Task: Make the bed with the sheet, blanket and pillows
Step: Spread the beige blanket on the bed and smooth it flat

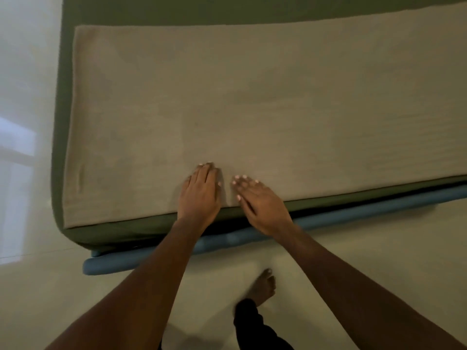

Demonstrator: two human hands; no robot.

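While both palms press on the beige blanket (252,97), the left hand (199,192) and right hand (260,200) sit side by side at the blanket's near edge, each grip laid flat with straight fingers (pinching nothing). Blanket lies smooth over the green sheet (59,122), which shows as a border past the blanket's far and left edges. Blue bed frame (353,214) runs just below the blanket's near edge.

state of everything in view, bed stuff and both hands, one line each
blanket: spread flat and smooth on top of the sheet
sheet: on the bed, green border showing round the blanket
left hand: open, flat on the blanket
right hand: open, flat on the blanket at its near edge
bed frame: sticks out below the sheet
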